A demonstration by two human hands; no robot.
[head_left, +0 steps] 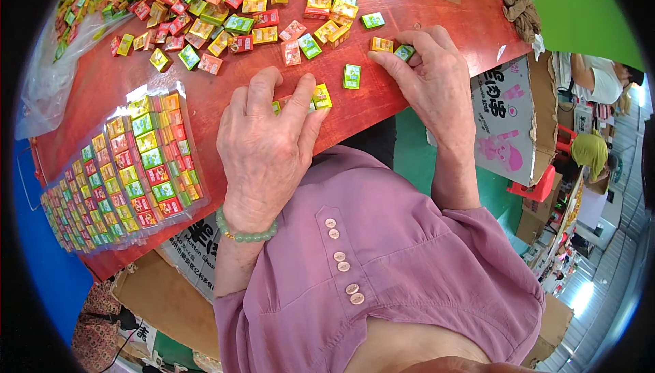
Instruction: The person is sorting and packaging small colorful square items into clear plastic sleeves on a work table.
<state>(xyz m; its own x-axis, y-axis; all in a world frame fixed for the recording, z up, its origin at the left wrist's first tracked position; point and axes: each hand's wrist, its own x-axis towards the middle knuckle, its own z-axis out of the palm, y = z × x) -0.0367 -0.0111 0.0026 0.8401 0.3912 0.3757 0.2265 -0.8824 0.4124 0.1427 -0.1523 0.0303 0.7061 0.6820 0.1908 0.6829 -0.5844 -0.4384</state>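
My left hand (263, 144), with a green bead bracelet (249, 235) at its wrist, is closed by the table's near edge. Its thumb and forefinger pinch a small yellow box (321, 96), and a bit of green shows between the other fingers. To the right, my right hand (437, 76) has its fingers bent round a small green box (404, 52). A yellow-orange box (382, 45) touches or lies right beside its thumb; I cannot tell if it is gripped. Between the hands a lone green box (351, 76) lies on the red table (273, 66).
Loose small boxes (239, 24) in red, yellow and green heap at the far left, by a clear plastic bag (48, 100). Clear trays (194, 206) filled with rows of boxes stand at the left edge. A crumpled brown cloth (522, 15) lies at the far right. Cartons (508, 121) stand below the table.
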